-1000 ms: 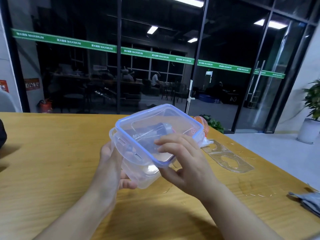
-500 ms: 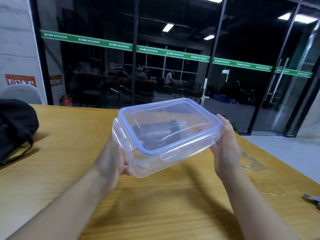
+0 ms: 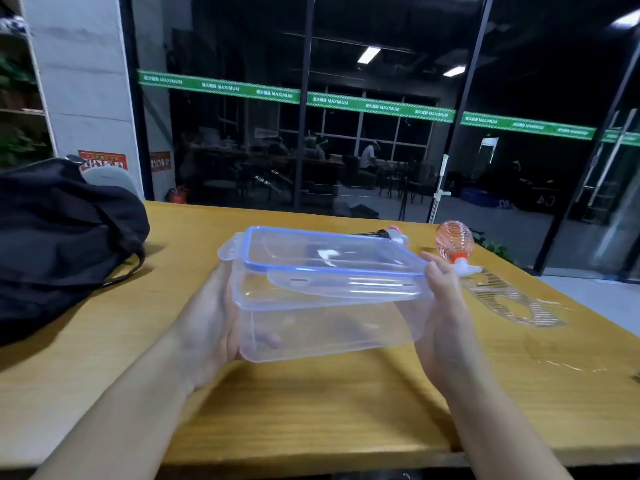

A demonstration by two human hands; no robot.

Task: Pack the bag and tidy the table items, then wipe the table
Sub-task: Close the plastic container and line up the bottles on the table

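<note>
An office or shared workspace at night. Across the upper frame, a glass partition wall (image 3: 381,150) with green branded strips (image 3: 346,102) shows desks and seated people (image 3: 369,157) beyond, under ceiling strip lights (image 3: 369,55).

Both hands, left hand (image 3: 211,327) and right hand (image 3: 446,313), hold a clear plastic box with blue-rimmed lid (image 3: 325,292) above the yellow wooden table (image 3: 311,410), near a black fabric bag (image 3: 59,237).

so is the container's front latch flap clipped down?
No. The front flap juts outward from the lid, not folded against the container.

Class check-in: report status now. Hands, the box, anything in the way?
Left hand and right hand grip clear lidded box, held above table. Black bag left, path unobstructed.
</note>
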